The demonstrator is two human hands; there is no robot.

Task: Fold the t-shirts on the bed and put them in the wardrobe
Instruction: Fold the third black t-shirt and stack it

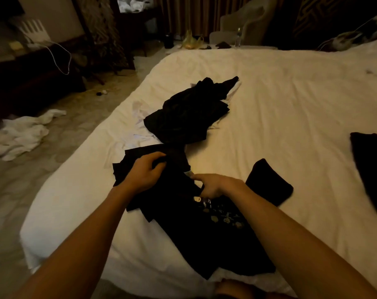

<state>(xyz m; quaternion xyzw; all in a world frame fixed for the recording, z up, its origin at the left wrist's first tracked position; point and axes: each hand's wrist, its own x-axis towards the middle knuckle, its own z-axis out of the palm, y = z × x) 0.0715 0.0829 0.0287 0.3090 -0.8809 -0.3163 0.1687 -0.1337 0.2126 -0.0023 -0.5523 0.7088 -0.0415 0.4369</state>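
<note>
Dim bedroom, seen from above a person's two bare forearms. A wide bed with a wrinkled white sheet fills most of the view.

At 6 o'clock, on the bed's near corner, lies a black cotton t-shirt with a pale printed pattern. It is partly spread out and its far end is bunched. The left hand rests on that far end, at 11 o'clock on the shirt, and its fingers curl round a ridge of black fabric. The right hand is near it, toward 3 o'clock. Its fingers are pressed together, pinching the shirt's edge just beside a small pale label.

At 12 o'clock from the hands sits a loose heap of crumpled black garments. At 3 o'clock from the right hand, a small folded black garment lies flat on the sheet. Another dark garment lies at the frame's right edge.

On the floor at 9 o'clock lies a crumpled white cloth. Beyond the bed, at 1 o'clock, stand a pale upholstered armchair and a clear plastic bottle.
</note>
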